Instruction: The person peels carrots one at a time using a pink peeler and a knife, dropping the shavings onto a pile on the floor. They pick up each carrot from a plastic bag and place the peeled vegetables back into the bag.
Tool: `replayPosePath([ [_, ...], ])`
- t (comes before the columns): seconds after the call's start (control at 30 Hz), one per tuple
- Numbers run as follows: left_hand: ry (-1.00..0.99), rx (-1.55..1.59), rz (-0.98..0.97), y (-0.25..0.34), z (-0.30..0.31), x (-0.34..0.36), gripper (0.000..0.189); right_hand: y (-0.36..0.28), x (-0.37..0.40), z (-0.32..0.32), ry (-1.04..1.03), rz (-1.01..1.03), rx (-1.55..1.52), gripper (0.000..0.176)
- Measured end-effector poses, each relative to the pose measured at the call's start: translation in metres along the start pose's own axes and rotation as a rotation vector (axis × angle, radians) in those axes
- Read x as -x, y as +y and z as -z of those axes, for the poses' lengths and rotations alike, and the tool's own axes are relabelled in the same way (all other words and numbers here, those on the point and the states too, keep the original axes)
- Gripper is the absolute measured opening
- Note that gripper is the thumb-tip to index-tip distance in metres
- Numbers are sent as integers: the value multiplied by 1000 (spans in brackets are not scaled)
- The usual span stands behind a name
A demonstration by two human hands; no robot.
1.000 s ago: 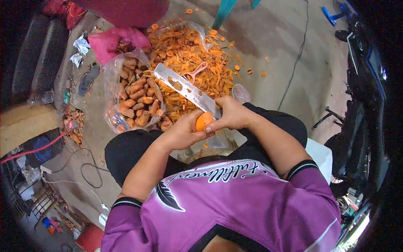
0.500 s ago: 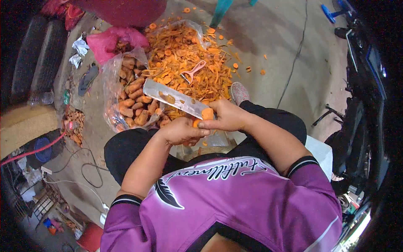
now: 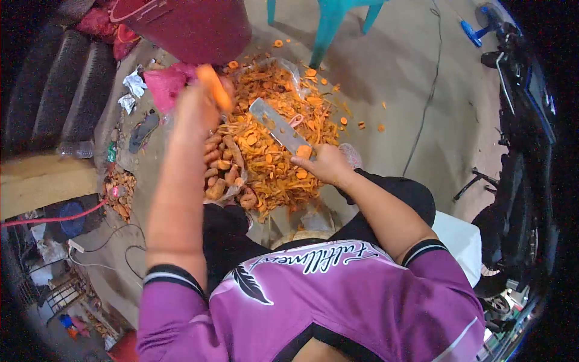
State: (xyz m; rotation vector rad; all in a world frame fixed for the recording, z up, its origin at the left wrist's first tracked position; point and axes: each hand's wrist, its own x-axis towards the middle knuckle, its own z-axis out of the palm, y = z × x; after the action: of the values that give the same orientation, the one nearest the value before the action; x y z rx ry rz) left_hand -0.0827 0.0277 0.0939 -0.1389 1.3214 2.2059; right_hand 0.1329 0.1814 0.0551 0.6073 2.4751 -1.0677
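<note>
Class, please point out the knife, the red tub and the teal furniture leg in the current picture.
Knife (image 3: 279,128): head view, middle of the blade.
Red tub (image 3: 199,31): head view, outer wall.
Teal furniture leg (image 3: 324,38): head view, mid-length.

Our left arm (image 3: 176,193) reached almost straight forward, its left hand (image 3: 208,104) closed in a grip and blurred by motion. Our right arm (image 3: 392,211) slanted forward and inward, the right hand (image 3: 332,164) closed too, its thumb (image 3: 303,163) pointing left. We held the 2 hands well apart, the left farther forward.
</note>
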Motion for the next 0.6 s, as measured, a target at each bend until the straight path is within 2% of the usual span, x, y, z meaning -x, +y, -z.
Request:
replayPosePath([
  [0.03,-147,-33,-121,36,-3,-25,23,0,0,-1,-6,5,0,59],
  [0.07,-297,87,-231,70,2,-66,24,-1,-1,-2,-14,10,1,59],
  [0.13,-357,37,-283,142,-5,-99,30,4,-6,-8,-7,1,1,58],
  [0.2,-203,93,-661,156,-55,-57,26,8,-10,-11,-19,-5,31,57],
  [0.23,13,286,-666,151,-89,-20,29,9,-11,-11,-33,-6,61,57],
  [0.33,-378,155,-460,137,4,-68,27,5,-10,-8,-23,46,47,57],
  [0.4,-179,-37,-325,92,43,-68,19,3,-10,-10,-62,18,48,56],
  [0.53,72,-320,321,1,141,-63,24,14,-20,-25,-71,-49,20,57],
  [0.6,157,-333,349,-61,212,-78,23,11,-23,-26,-60,-93,42,58],
])
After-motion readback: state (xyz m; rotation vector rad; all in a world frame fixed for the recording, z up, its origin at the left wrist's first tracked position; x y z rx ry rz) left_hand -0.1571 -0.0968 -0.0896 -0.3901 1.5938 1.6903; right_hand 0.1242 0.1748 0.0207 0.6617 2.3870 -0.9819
